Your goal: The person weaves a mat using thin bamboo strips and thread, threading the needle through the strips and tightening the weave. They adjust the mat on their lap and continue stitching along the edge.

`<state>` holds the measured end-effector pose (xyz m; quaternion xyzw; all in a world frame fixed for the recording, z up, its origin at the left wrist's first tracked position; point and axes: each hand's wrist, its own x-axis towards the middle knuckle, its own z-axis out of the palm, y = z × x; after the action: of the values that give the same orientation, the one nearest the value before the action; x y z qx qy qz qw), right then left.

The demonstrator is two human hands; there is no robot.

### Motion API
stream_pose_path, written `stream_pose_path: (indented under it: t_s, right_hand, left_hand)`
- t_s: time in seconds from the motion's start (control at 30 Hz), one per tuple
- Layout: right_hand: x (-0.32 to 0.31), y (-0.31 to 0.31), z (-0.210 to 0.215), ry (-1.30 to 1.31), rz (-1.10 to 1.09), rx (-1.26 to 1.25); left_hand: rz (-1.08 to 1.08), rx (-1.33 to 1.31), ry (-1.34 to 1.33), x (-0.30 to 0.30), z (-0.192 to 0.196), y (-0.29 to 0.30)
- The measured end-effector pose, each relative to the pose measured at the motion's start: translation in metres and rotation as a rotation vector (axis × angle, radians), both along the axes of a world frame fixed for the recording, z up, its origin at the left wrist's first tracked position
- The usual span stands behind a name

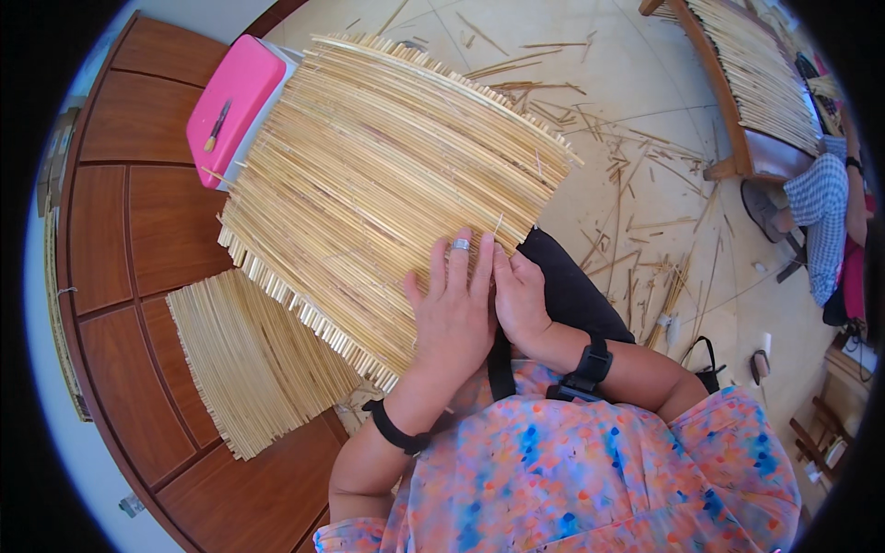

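A large mat of straw-coloured reed stalks point(387, 175), laid side by side, spreads out in front of me, its near edge by my body. My left hand point(452, 304), with a ring on one finger, rests on the mat near that edge, fingers stretched out and lying on the stalks. Close beside it, my right hand point(525, 290) has its thumb and fingers pressed together at the mat's edge. A thin pale strand point(499, 224) sticks up by its fingertips; whether the fingers hold it is unclear. Both wrists wear black straps.
A smaller reed mat point(263, 359) lies at the left by brown wooden panels point(171, 217). On a pink lid point(235, 83) lies a brush point(218, 124). Loose stalks point(636, 194) litter the tiled floor. At the right, another person point(820, 221) sits beside a wooden-framed table point(719, 83) bearing stalks.
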<state>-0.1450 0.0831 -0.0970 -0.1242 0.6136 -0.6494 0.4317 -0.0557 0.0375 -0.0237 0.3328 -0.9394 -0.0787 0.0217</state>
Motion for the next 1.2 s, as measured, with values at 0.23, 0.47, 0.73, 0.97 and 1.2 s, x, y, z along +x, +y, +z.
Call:
stream_pose_path:
  t_s: [0.23, 0.47, 0.73, 0.97, 1.2]
  right_hand:
    - [-0.002, 0.001, 0.001, -0.100, 0.075, 0.007]
    - [0.002, 0.000, -0.002, -0.037, 0.045, -0.049]
    - [0.002, 0.001, 0.001, 0.045, 0.054, -0.046]
    - [0.000, 0.001, -0.002, 0.122, 0.090, 0.004]
    - [0.004, -0.002, -0.008, 0.172, -0.001, -0.034]
  left_hand:
    - [-0.035, 0.057, 0.035, 0.002, 0.000, -0.010]
    - [-0.042, 0.042, -0.012, 0.002, 0.001, -0.011]
    - [-0.050, 0.020, -0.016, 0.002, 0.001, -0.012]
    - [-0.040, 0.017, -0.025, 0.000, 0.001, -0.008]
    - [-0.076, 0.062, 0.004, 0.002, -0.002, -0.012]
